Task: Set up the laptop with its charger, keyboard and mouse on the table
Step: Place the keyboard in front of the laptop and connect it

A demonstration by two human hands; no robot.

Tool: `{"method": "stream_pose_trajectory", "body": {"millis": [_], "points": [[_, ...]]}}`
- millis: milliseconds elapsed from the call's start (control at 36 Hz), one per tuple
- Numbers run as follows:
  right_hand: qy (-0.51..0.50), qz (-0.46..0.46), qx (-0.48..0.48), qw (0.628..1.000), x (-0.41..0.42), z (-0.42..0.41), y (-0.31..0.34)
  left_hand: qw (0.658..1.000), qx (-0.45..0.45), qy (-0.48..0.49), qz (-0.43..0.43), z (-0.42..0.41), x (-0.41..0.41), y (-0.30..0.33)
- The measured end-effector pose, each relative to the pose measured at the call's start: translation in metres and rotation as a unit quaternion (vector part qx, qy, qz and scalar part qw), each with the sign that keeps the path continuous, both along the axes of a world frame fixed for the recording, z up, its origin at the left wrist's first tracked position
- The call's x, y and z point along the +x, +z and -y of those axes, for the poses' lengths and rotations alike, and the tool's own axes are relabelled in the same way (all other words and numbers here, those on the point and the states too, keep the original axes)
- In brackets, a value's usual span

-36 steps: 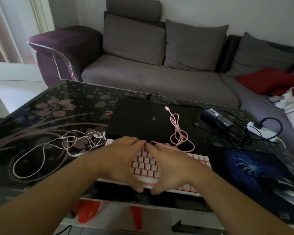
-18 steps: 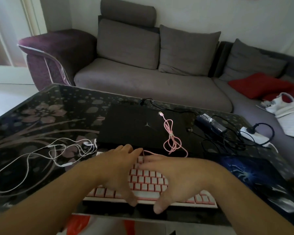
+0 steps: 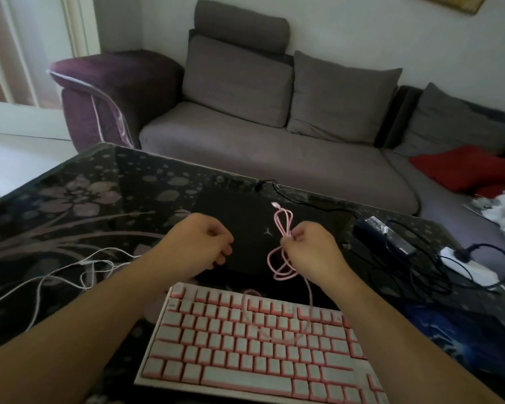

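Note:
A closed black laptop (image 3: pixel 245 225) lies flat in the middle of the table. In front of it sits the pink-and-white keyboard (image 3: pixel 254 345). Its pink cable (image 3: pixel 280 228) is bunched on the laptop lid and trails over the keys. My right hand (image 3: pixel 309 246) pinches that cable bundle above the lid. My left hand (image 3: pixel 204 243) hovers over the lid's left part with fingers curled and nothing visible in them. The black charger brick (image 3: pixel 385 234) with tangled black cords lies right of the laptop. No mouse is visible.
A dark glass table (image 3: pixel 70 199) with flower print carries a white thin cable (image 3: pixel 70 272) at left, a white power strip (image 3: pixel 467 265) at right and a blue mouse pad (image 3: pixel 464 339) at front right. A grey sofa (image 3: pixel 274 158) stands behind.
Both hands left the keyboard and moved forward over the laptop. My right hand took hold of the pink cable. The keyboard now lies closer to me.

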State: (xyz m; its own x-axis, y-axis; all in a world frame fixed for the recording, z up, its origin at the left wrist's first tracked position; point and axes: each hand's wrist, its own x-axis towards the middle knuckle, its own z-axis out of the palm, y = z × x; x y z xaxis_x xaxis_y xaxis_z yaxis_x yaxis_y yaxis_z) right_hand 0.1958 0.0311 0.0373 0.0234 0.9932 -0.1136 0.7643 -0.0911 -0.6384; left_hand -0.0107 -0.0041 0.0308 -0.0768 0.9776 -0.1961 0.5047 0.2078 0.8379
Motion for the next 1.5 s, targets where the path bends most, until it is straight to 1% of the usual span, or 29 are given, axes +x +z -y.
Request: {"method": "stream_pose_trajectory", "body": {"millis": [28,83,111,139,222,333,361,417,472,528,583,639,667,722,778,889,944,972,1000,1056,1083,1139,1167,1222,1361,1500], "points": [[0.023,-0.022,0.026,0.999,-0.013,0.006,0.007,0.999,-0.002,0.018,0.043,-0.002,-0.001,0.002],[0.083,-0.057,0.065,0.993,-0.043,0.022,0.02,0.984,-0.006,0.053,0.167,-0.004,-0.009,0.011],[0.113,-0.075,0.07,0.988,-0.058,0.031,0.024,0.973,0.002,0.063,0.222,-0.003,-0.014,0.015],[0.137,-0.091,0.068,0.984,-0.073,0.038,0.026,0.964,0.019,0.069,0.254,-0.002,-0.021,0.02],[0.172,-0.136,0.05,0.974,-0.111,0.05,0.023,0.955,0.085,0.103,0.264,0.002,-0.046,0.028],[0.16,-0.192,0.057,0.967,-0.155,0.05,0.012,0.936,0.115,0.154,0.296,0.005,-0.086,0.034],[0.16,-0.207,0.054,0.964,-0.167,0.049,0.01,0.938,0.124,0.16,0.281,0.005,-0.096,0.034],[0.17,-0.236,0.046,0.956,-0.186,0.046,0.008,0.949,0.144,0.17,0.221,0.002,-0.109,0.033],[0.199,-0.23,0.038,0.952,-0.206,0.043,0.008,0.953,0.165,0.188,0.172,-0.003,-0.124,0.032],[0.234,-0.224,0.009,0.946,-0.219,0.04,0.009,0.956,0.186,0.195,0.114,-0.014,-0.137,0.031],[0.253,-0.198,0.0,0.947,-0.22,0.031,0.009,0.967,0.182,0.173,0.034,-0.028,-0.147,0.029],[0.244,-0.154,0.015,0.957,-0.208,0.017,0.007,0.976,0.158,0.141,-0.045,-0.04,-0.152,0.026],[0.235,-0.128,0.025,0.963,-0.2,0.009,0.005,0.979,0.143,0.127,-0.068,-0.046,-0.154,0.022],[0.21,-0.081,0.039,0.974,-0.181,-0.008,-0.001,0.985,0.117,0.088,-0.089,-0.054,-0.151,0.013],[0.172,-0.055,0.034,0.983,-0.166,-0.022,-0.008,0.99,0.096,0.05,-0.089,-0.063,-0.146,-0.002],[0.113,-0.043,0.007,0.993,-0.145,-0.042,-0.021,0.994,0.048,0.008,-0.102,-0.073,-0.135,-0.031],[0.098,-0.051,0.007,0.994,-0.142,-0.051,-0.026,0.991,0.047,-0.002,-0.122,-0.076,-0.138,-0.046],[0.098,-0.042,0.02,0.994,-0.142,-0.055,-0.03,0.989,0.059,-0.001,-0.133,-0.077,-0.14,-0.051],[0.107,-0.012,0.042,0.993,-0.143,-0.059,-0.034,0.987,0.073,0.002,-0.146,-0.078,-0.143,-0.056],[0.147,0.083,0.084,0.982,-0.147,-0.066,-0.044,0.977,0.095,0.001,-0.189,-0.08,-0.148,-0.061],[0.169,0.116,0.09,0.975,-0.15,-0.068,-0.05,0.97,0.104,-0.003,-0.221,-0.081,-0.15,-0.062],[0.2,0.152,0.08,0.964,-0.155,-0.073,-0.063,0.952,0.13,-0.003,-0.277,-0.084,-0.152,-0.063],[0.206,0.165,0.077,0.961,-0.156,-0.074,-0.068,0.948,0.138,0.0,-0.287,-0.086,-0.152,-0.064],[0.207,0.183,0.079,0.958,-0.158,-0.077,-0.074,0.95,0.139,0.003,-0.28,-0.089,-0.153,-0.068],[0.207,0.167,0.081,0.96,-0.159,-0.079,-0.078,0.969,0.124,-0.004,-0.213,-0.104,-0.146,-0.077],[0.203,0.169,0.098,0.959,-0.159,-0.078,-0.078,0.974,0.115,-0.007,-0.194,-0.117,-0.139,-0.075]]}}
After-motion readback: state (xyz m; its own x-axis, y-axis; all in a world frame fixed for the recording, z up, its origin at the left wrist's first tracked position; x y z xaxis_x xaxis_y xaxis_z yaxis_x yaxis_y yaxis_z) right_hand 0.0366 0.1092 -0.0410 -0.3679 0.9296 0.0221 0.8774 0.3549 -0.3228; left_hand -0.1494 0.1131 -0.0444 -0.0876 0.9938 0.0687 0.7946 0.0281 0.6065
